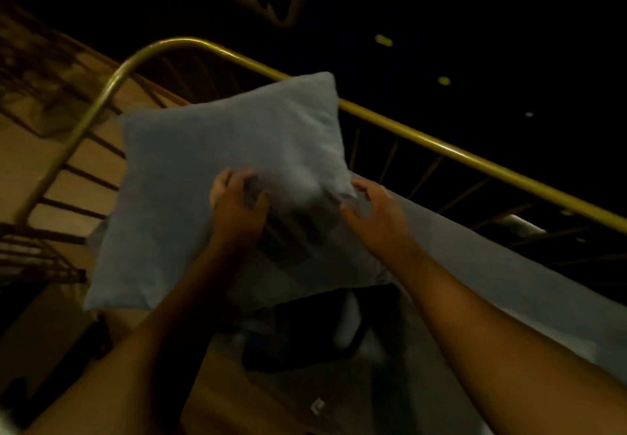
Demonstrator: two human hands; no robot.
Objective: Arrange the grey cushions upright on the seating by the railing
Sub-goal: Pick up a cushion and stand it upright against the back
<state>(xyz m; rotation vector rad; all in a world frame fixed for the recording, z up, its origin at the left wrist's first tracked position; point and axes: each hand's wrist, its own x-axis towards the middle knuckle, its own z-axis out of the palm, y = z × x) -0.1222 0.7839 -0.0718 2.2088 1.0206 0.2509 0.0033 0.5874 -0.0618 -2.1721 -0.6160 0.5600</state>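
Both hands (237, 203) on grey cushion (217, 163) — square, plump, upright w/ railing (424, 139) behind

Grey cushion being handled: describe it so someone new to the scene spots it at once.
Find the curved brass railing. Leaning in its corner stands a square grey cushion, with the left hand pressed on its face and the right hand at its lower right corner. Unlike the long grey pad beside it, it stands up.

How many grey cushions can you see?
1 for sure: the grey cushion leans against the yellow railing, with the left hand pressing it. More may be hidden behind it in the dark.
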